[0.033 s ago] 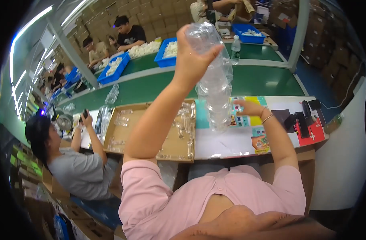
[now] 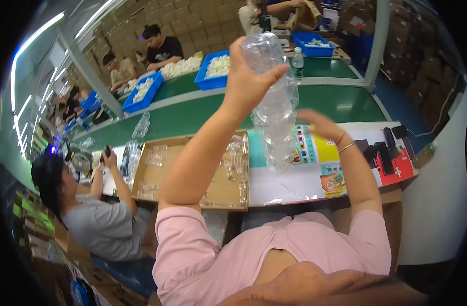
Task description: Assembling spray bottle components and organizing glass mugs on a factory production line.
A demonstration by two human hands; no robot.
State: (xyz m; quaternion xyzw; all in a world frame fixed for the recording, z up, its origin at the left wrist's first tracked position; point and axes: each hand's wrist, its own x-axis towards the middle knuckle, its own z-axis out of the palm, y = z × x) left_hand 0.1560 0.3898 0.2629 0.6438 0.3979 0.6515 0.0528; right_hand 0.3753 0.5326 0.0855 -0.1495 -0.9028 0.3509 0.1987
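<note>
My left hand (image 2: 250,76) grips the upper end of a tall nested stack of clear plastic blister shells (image 2: 277,104). I hold the stack roughly upright above the work table, with its lower end over the white part of the table covering. Close to the stack's right side is my right hand (image 2: 320,125), smeared by motion. Its fingers point toward the shells, but I cannot tell whether they touch them. Below my left forearm lies a shallow cardboard tray (image 2: 185,176) with several small clear shells (image 2: 231,168) in it.
Black devices (image 2: 384,155) lie on a red patch at the table's right. Beyond runs a green conveyor (image 2: 335,104), with a water bottle (image 2: 298,64) and blue bins (image 2: 213,71) of white pieces farther back. A co-worker in grey (image 2: 98,214) sits to my left.
My right hand has shifted slightly up and is more blurred. The left hand keeps its hold on the stack, which sits slightly lower in view.
</note>
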